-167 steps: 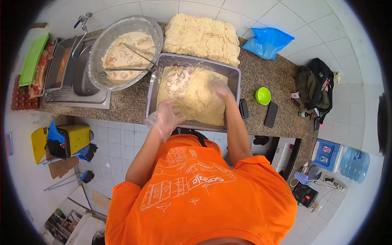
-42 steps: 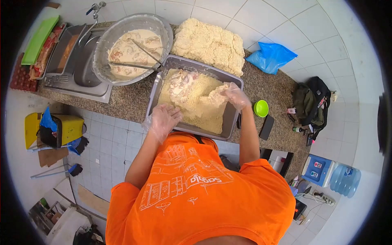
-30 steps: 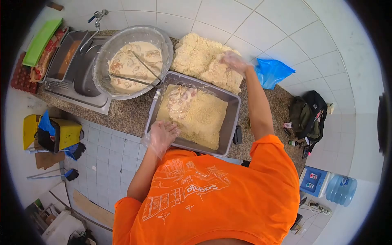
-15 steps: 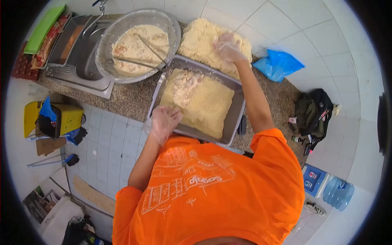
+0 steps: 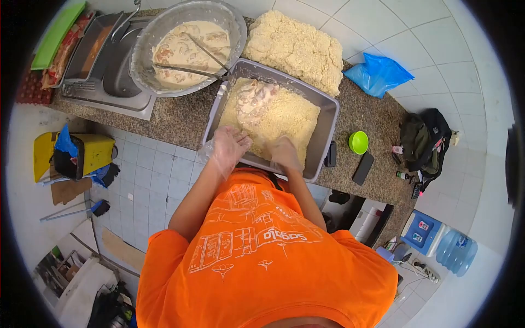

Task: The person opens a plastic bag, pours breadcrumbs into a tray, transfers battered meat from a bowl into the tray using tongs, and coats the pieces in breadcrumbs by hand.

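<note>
A grey rectangular tub [image 5: 328, 131] holds a bed of pale yellow crumbs [image 5: 292, 117]. Wet, batter-coated meat pieces [image 5: 254, 101] lie on the crumbs toward the tub's far left. My left hand [image 5: 229, 145], in a clear plastic glove, rests over the near left edge, fingers stretched out beside the crumbs. At the near side of the crumb bed is my right hand [image 5: 285, 153], also gloved; its fingertips are blurred and partly sunk in crumbs, so their grip is unclear. Behind the tub a big heap of the same crumbs [image 5: 295, 49] sits on the counter.
Left of the tub stands a large metal bowl [image 5: 135, 60] of pale batter and meat, with tongs [image 5: 191, 71] across it. Farther left is a sink [image 5: 121, 82]. On the granite counter's right are a blue bag [image 5: 377, 75], a green cup [image 5: 358, 142] and a phone [image 5: 363, 168].
My right hand has left the crumb heap behind the tub and come down to the crumbs inside it. My left hand has shifted slightly right along the near edge.
</note>
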`<move>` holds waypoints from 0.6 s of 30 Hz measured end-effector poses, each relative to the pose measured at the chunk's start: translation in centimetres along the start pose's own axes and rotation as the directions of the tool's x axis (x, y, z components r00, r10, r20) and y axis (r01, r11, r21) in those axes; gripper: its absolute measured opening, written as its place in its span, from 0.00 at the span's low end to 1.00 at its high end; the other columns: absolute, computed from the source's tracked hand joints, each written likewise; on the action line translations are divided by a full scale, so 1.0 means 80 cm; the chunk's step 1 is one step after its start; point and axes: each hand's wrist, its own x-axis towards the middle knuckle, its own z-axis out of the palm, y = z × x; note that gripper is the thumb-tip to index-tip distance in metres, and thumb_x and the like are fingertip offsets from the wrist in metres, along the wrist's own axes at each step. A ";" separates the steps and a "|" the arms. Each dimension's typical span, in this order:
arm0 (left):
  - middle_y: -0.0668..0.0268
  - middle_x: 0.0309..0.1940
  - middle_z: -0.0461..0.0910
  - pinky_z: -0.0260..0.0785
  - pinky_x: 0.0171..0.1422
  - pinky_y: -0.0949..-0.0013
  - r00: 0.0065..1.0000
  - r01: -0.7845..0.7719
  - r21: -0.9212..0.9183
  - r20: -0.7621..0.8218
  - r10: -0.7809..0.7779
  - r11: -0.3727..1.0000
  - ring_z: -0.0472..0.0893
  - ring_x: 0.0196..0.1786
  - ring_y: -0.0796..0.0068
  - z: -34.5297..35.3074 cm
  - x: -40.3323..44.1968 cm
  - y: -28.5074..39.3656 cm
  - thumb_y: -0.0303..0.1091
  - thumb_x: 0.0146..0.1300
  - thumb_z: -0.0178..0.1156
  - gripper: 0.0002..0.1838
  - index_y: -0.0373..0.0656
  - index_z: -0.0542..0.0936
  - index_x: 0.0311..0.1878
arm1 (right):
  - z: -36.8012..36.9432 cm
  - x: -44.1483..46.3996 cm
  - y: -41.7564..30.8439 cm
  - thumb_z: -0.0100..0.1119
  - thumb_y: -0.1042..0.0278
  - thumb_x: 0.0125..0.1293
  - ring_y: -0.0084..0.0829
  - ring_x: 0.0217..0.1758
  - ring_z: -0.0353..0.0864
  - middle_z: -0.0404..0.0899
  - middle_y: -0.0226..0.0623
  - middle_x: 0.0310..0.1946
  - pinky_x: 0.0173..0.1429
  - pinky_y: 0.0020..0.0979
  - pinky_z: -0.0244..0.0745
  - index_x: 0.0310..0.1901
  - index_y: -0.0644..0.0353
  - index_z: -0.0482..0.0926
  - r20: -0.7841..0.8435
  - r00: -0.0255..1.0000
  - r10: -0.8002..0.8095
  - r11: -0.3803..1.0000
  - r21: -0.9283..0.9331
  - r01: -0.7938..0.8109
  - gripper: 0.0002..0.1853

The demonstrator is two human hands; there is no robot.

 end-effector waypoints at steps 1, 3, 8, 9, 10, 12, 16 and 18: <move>0.42 0.65 0.57 0.58 0.70 0.48 1.000 0.013 0.006 0.016 -0.013 1.000 0.64 0.63 0.48 -0.001 0.001 0.001 0.42 0.67 0.45 0.38 0.28 0.46 0.72 | 0.003 0.009 0.003 0.57 0.51 0.61 0.52 0.49 0.79 0.81 0.56 0.44 0.55 0.44 0.72 0.37 0.59 0.84 0.012 1.000 -0.013 0.999 0.032 0.013 0.18; 0.42 0.65 0.57 0.58 0.70 0.48 1.000 0.008 0.004 0.019 -0.008 1.000 0.63 0.63 0.48 -0.001 0.001 0.002 0.42 0.67 0.45 0.37 0.28 0.47 0.71 | 0.037 0.039 0.031 0.58 0.50 0.60 0.51 0.49 0.79 0.81 0.56 0.43 0.55 0.44 0.72 0.36 0.60 0.84 -0.021 0.997 0.074 0.994 0.081 -0.073 0.19; 0.42 0.64 0.57 0.58 0.70 0.47 1.000 0.009 -0.003 0.012 -0.009 1.000 0.63 0.63 0.47 0.000 0.001 0.003 0.41 0.67 0.44 0.36 0.28 0.47 0.71 | 0.012 0.029 0.014 0.62 0.50 0.57 0.45 0.40 0.81 0.82 0.54 0.34 0.48 0.41 0.74 0.33 0.65 0.82 -0.054 0.997 0.053 0.984 0.174 -0.043 0.20; 0.42 0.64 0.57 0.59 0.69 0.48 1.000 0.011 -0.023 0.017 -0.011 1.000 0.64 0.62 0.48 -0.001 0.000 0.004 0.41 0.67 0.44 0.36 0.28 0.48 0.70 | 0.002 0.024 0.008 0.62 0.53 0.58 0.42 0.36 0.80 0.80 0.51 0.30 0.44 0.39 0.73 0.33 0.66 0.80 0.022 0.992 0.126 0.947 0.294 -0.127 0.19; 0.42 0.64 0.57 0.59 0.68 0.48 1.000 0.013 -0.045 0.021 -0.012 0.999 0.64 0.61 0.49 -0.001 -0.002 0.005 0.41 0.67 0.45 0.35 0.29 0.48 0.70 | -0.010 0.016 0.000 0.62 0.56 0.58 0.39 0.31 0.78 0.78 0.49 0.26 0.40 0.38 0.72 0.33 0.68 0.78 0.109 0.976 0.189 0.890 0.401 -0.217 0.18; 0.43 0.64 0.57 0.60 0.67 0.49 1.000 -0.001 -0.060 0.026 0.002 0.998 0.65 0.60 0.50 -0.001 -0.006 0.007 0.41 0.67 0.45 0.35 0.29 0.49 0.70 | -0.036 -0.003 -0.026 0.63 0.56 0.57 0.37 0.32 0.78 0.79 0.46 0.27 0.41 0.36 0.72 0.32 0.67 0.79 0.003 0.979 0.204 0.879 0.440 -0.185 0.18; 0.44 0.63 0.57 0.63 0.64 0.50 1.000 -0.011 -0.091 0.020 0.013 0.996 0.65 0.58 0.51 -0.005 -0.001 0.007 0.41 0.68 0.45 0.33 0.30 0.50 0.69 | -0.060 0.009 -0.009 0.64 0.56 0.57 0.33 0.33 0.78 0.80 0.41 0.30 0.42 0.35 0.71 0.36 0.66 0.78 -0.113 0.981 0.160 0.959 0.254 -0.127 0.18; 0.44 0.64 0.57 0.63 0.64 0.50 1.000 -0.011 -0.087 0.022 0.013 0.996 0.65 0.58 0.51 -0.007 -0.001 0.006 0.41 0.68 0.45 0.34 0.30 0.49 0.70 | -0.077 -0.002 -0.014 0.64 0.58 0.57 0.33 0.33 0.78 0.80 0.40 0.29 0.41 0.34 0.71 0.36 0.67 0.78 -0.141 0.972 0.187 0.946 0.294 -0.140 0.18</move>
